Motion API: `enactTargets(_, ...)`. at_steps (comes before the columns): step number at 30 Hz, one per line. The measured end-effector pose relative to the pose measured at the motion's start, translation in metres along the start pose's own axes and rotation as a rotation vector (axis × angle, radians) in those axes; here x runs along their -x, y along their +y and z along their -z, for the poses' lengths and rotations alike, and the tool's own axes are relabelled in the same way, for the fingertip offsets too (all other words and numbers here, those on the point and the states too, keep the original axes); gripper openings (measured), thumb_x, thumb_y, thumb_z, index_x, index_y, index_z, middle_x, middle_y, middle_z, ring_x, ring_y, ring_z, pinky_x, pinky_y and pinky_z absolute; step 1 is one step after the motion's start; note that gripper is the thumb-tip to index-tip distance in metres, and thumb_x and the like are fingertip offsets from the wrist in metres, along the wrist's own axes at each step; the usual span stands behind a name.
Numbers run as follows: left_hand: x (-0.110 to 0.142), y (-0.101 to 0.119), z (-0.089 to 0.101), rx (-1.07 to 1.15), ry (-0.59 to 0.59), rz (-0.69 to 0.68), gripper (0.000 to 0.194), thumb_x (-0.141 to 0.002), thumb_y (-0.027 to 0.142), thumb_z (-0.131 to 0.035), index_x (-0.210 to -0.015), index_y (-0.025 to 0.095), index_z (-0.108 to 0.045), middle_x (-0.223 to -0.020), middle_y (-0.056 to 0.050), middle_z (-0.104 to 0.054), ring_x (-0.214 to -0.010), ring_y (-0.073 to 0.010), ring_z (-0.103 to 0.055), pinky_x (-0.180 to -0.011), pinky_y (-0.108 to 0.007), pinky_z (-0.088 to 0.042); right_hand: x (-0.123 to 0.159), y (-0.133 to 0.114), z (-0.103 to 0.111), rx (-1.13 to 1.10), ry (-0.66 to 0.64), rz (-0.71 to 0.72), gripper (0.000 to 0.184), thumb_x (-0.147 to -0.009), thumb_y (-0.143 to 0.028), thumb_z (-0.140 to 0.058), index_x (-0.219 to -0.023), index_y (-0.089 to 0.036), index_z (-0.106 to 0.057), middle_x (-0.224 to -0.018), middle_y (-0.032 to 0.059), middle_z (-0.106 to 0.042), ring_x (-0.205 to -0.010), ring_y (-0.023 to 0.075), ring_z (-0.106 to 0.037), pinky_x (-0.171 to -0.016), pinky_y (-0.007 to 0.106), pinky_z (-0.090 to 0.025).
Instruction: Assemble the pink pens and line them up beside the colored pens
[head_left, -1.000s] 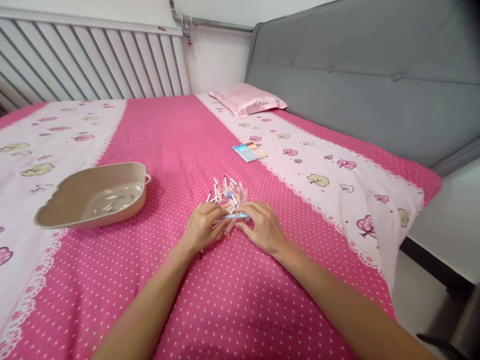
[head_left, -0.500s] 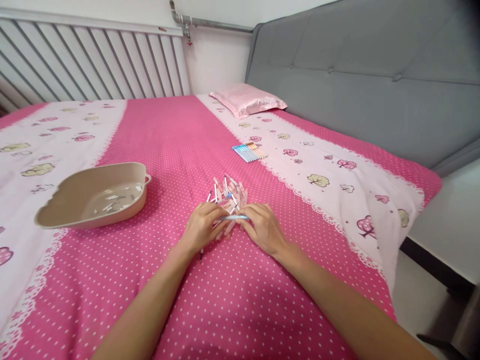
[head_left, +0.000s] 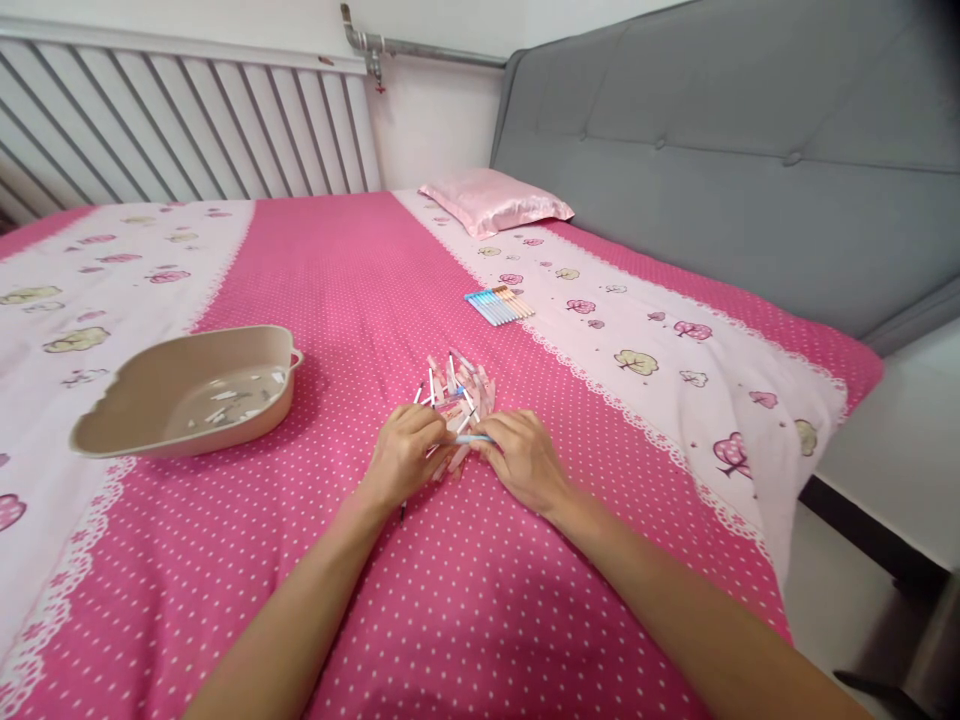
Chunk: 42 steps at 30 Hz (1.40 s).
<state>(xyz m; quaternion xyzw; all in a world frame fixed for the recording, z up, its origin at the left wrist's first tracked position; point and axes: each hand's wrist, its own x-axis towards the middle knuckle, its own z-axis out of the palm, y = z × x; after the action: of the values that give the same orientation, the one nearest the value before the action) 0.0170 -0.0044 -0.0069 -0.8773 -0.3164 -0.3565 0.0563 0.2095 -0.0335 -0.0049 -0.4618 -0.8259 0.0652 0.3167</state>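
Note:
Both hands meet over a small heap of pens [head_left: 456, 385] on the pink dotted bedspread [head_left: 360, 280]. My left hand [head_left: 405, 455] and my right hand [head_left: 521, 458] are each pinched on an end of one light blue pen [head_left: 469, 439], held level between them just in front of the heap. A thin dark pen part pokes out below my left hand. Several finished pens [head_left: 499, 303] lie side by side in a neat row farther back on the right.
A beige shallow tray [head_left: 150, 425] with small white bits inside sits to the left. A pink pillow [head_left: 495, 200] lies at the head of the bed by the grey headboard [head_left: 712, 150]. The bed's edge drops off to the floor on the right.
My hands have drawn closer together along the light blue pen, so less of it shows between them. Nothing else moved.

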Motion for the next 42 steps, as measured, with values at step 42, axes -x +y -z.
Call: enactTargets(42,-0.054,-0.013,-0.023,-0.091,-0.421,0.803,0.023,-0.083,0.026,-0.047,-0.094,0.017,-0.066,-0.086,-0.01,-0.068,-0.082,-0.022,-0.063,-0.07,-0.028,-0.043,0.002,0.009,-0.005,0.0,-0.103,-0.48,0.051,-0.087,-0.033,-0.05,-0.13,-0.006,-0.041,-0.121,0.0194,-0.055,-0.108,0.0284,-0.056,-0.088,0.04,-0.045)
